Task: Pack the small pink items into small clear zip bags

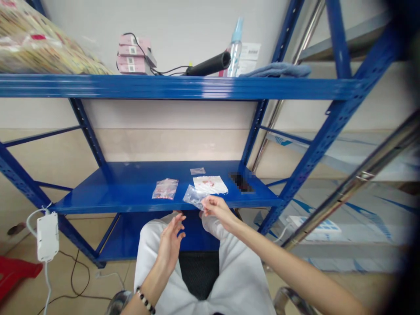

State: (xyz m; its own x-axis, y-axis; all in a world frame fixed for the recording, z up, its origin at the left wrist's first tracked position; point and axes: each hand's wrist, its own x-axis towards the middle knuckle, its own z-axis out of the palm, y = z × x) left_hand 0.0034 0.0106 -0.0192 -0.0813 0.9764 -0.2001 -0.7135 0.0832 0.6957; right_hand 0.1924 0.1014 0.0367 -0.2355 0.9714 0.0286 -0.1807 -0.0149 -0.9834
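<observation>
Between the thumb and fingers of my right hand [217, 209] is the corner of a clear plastic bag [194, 197], raised at the front edge of the blue shelf [127, 186]. My left hand [172, 239] hovers over my lap with its fingers apart, holding nothing. Just behind the bag lies a white sheet or pouch [213, 185] with small reddish bits on it. To the left sits a zip bag [165, 189] with pinkish-red contents too small to make out. Farther back is a small flat clear bag [197, 171].
A dark blurred object [242, 183] lies at the shelf's right. Above, the upper shelf [183, 87] carries pink boxes [133, 57], a black tube [210, 64], a spray bottle [235, 50] and a blue cloth [278, 70]. A white power strip [47, 236] hangs at left.
</observation>
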